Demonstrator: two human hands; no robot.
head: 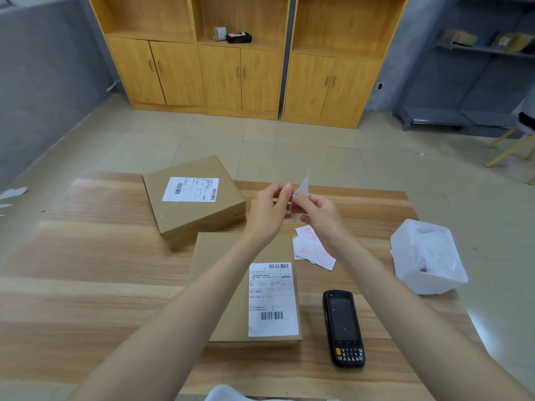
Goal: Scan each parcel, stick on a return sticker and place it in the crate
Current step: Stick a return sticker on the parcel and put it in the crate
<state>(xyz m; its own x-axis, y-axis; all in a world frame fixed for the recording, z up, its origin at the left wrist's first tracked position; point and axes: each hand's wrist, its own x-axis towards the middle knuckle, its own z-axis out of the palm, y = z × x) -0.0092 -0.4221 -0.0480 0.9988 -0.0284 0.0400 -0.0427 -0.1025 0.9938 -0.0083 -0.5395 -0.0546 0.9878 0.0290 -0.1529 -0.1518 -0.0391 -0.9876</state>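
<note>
Here, both hands pinch a small white sticker (301, 190).

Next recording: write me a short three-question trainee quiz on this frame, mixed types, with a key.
1. True or false: the scanner lies on the table, held by nobody.
2. Parcels on the table: A one, B two, C three?
3. What do the left hand and right hand pinch between them?
Key: 1 true. 2 B: near parcel, far parcel. 3 A white sticker.
</note>
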